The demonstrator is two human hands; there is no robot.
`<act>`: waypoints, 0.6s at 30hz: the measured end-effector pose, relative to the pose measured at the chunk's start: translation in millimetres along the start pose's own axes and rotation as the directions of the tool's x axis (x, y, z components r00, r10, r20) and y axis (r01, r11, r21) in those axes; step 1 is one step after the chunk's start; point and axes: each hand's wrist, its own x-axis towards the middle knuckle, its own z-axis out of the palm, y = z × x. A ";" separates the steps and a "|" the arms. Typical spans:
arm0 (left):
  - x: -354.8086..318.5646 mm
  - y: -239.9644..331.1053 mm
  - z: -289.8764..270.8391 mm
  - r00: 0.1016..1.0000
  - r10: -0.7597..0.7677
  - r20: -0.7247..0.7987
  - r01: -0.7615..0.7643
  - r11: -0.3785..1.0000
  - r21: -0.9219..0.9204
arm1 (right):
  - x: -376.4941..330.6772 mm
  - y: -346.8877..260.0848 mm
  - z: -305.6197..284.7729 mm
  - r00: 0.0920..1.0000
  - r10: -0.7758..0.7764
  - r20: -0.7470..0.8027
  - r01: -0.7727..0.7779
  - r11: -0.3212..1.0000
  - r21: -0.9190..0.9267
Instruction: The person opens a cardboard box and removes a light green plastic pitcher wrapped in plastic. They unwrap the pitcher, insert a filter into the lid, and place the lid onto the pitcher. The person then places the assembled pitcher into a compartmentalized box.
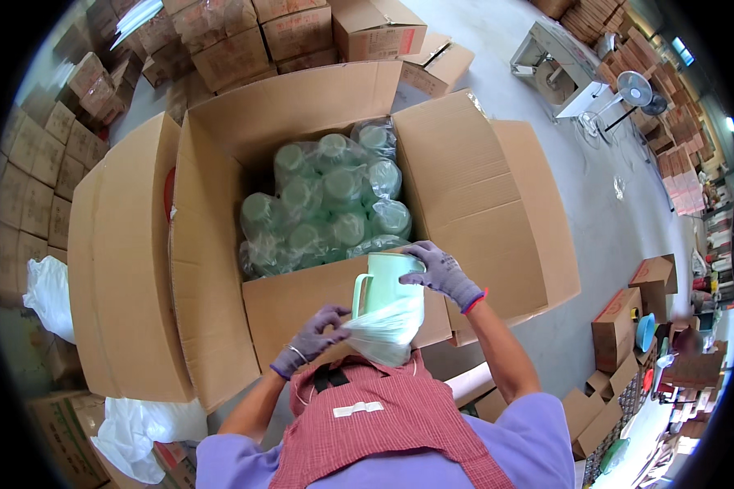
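My right hand [442, 273], in a grey glove, grips the rim of a pale green plastic jug [386, 287] held upright over the near wall of a big open cardboard box [294, 306]. My left hand [311, 338], also gloved, pinches the clear plastic bag [385, 330] that wraps the jug's lower part. Inside the box lie several more green jugs in clear bags [326, 208], filling its far half.
The box's flaps [126, 244] spread wide to left and right. Stacks of closed cartons [245, 37] stand behind and at the left. White plastic bags [49, 293] lie at the lower left. A white table [559, 61] and a standing fan [632, 85] are at the upper right.
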 end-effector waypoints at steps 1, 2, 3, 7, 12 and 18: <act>0.1 -6.5 -7.3 0.982 -0.177 -0.062 0.162 0.968 -0.189 | -4.5 5.0 3.3 0.999 -0.008 0.039 0.004 0.994 0.110; -0.1 -13.4 -10.7 0.930 -0.356 -0.089 0.300 0.876 -0.379 | -9.4 9.7 7.3 0.997 -0.021 0.077 0.003 0.975 0.220; 7.5 -8.5 -10.4 0.957 -0.266 -0.118 0.235 0.945 -0.228 | -12.8 12.6 9.2 0.992 -0.038 0.117 -0.002 0.946 0.324; 77.1 42.2 -0.7 0.987 0.150 -0.052 -0.121 0.923 0.366 | -9.3 -37.1 0.8 0.987 -0.100 0.127 0.079 0.983 0.163; 131.1 103.6 29.4 0.841 0.481 0.247 -0.530 0.645 0.550 | 7.0 -31.2 42.8 0.958 -0.279 -0.068 0.286 0.952 0.107; 102.0 33.1 -27.1 0.825 0.508 -0.247 -0.305 0.769 0.561 | -2.0 -15.3 22.1 0.954 0.297 -0.039 -0.256 0.876 0.409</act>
